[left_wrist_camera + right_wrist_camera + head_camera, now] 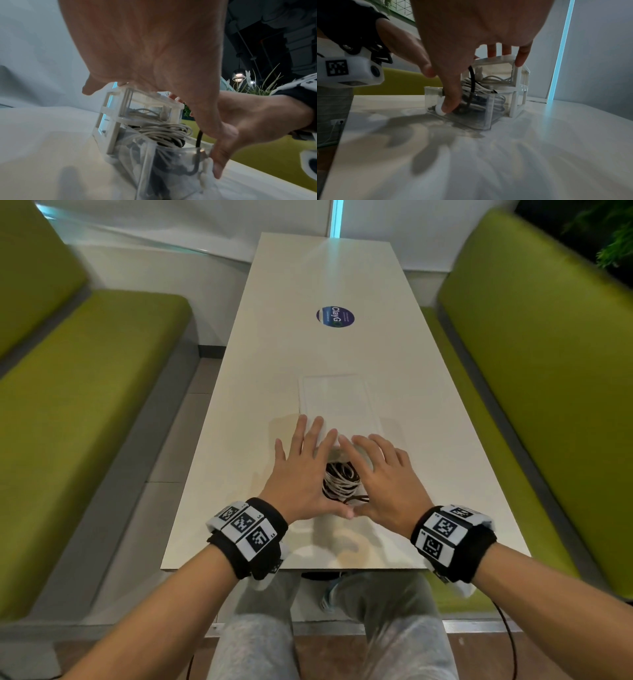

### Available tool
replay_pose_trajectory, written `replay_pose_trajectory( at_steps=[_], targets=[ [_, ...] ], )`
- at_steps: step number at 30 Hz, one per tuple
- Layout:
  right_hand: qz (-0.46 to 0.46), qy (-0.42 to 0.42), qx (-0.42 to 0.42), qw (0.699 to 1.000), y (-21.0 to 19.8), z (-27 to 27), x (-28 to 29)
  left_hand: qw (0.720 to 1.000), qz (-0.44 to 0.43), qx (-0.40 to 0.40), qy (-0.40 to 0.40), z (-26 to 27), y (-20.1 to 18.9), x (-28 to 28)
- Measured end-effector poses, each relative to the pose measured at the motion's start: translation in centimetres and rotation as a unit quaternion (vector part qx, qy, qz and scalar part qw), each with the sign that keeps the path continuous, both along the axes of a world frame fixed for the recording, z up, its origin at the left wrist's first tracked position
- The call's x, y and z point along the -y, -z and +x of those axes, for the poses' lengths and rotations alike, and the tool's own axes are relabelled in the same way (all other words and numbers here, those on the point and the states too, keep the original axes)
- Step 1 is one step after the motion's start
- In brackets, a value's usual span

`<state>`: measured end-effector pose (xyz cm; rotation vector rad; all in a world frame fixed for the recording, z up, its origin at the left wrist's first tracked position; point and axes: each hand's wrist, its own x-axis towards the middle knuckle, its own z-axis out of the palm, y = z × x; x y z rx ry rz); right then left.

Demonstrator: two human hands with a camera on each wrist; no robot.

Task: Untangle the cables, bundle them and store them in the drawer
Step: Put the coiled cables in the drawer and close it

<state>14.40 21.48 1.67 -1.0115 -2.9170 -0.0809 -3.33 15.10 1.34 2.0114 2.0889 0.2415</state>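
Observation:
A clear plastic drawer unit (337, 402) stands on the white table (308, 285). Its lower drawer (476, 112) is pulled out toward me and holds a coiled bundle of white and black cables (342, 482). More white cable lies in the upper compartment (147, 113). My left hand (301, 470) and right hand (380, 477) are spread flat over the drawer, with straight fingers resting on the unit's top. Both thumbs reach down to the drawer's front wall, the right thumb (450, 100) against its white knob. A black cable (471, 81) sticks up out of the drawer.
Green bench seats (85, 405) run along both sides of the table. A round blue sticker (335, 316) lies farther up the tabletop. The table's near edge (291, 568) is just behind my wrists. A white wall (205, 234) closes the far end.

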Motion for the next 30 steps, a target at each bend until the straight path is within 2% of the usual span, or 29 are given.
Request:
replay_pose_trajectory(
  at_steps=[6,13,16,19,24,28,30],
  targets=[
    [0.057,-0.01,-0.031,0.998,0.1,-0.3,-0.7,0.996,0.014,-0.09,0.004,0.3,0.4,0.3],
    [0.072,-0.003,-0.081,0.994,0.7,-1.5,-1.8,0.997,0.051,-0.065,-0.007,-0.3,0.3,-0.3],
    [0.026,-0.025,-0.107,0.994,0.2,-0.8,-1.8,0.997,0.05,-0.057,-0.007,-0.8,0.6,-0.4],
    [-0.03,-0.038,-0.192,0.98,0.1,1.6,-1.7,0.997,0.076,-0.017,-0.004,-1.3,0.9,-0.3],
    [-0.031,-0.038,-0.221,0.974,2.2,2.3,-1.5,0.992,0.119,-0.005,-0.042,-0.5,1.9,-0.7],
    [-0.001,-0.003,-0.266,0.964,1.1,0.9,-1.8,0.988,0.146,-0.01,-0.046,-0.4,2.2,-0.8],
    [0.015,0.004,-0.261,0.965,0.6,0.5,-1.8,0.987,0.152,0.0,-0.044,-0.6,2.1,-0.8]
  ],
)
